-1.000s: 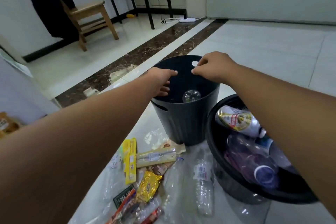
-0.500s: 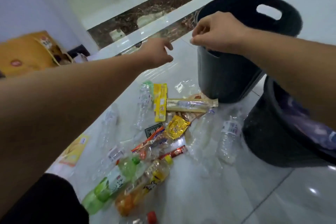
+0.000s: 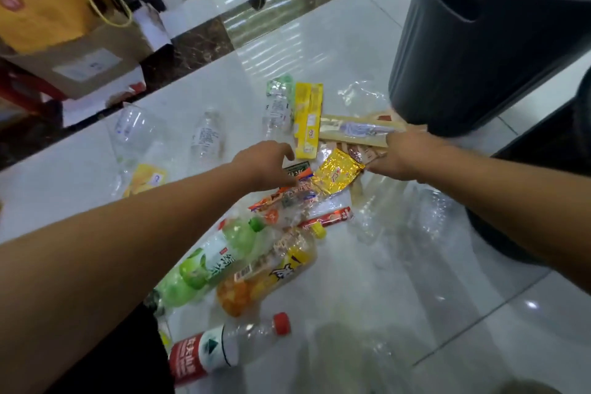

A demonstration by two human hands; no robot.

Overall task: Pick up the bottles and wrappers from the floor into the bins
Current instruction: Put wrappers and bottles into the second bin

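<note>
Littered floor, both hands low beside bin.

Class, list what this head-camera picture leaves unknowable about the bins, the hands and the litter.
- Tall dark bin: contents hidden; top edge crops its rim.
- Second bin: mostly cropped by right edge and behind the right forearm.
- Right hand: fingertips hidden behind the knuckles; grip on gold wrapper unclear.
- Left hand: palm hidden.
- Clear bottles: labels blurred.
</note>
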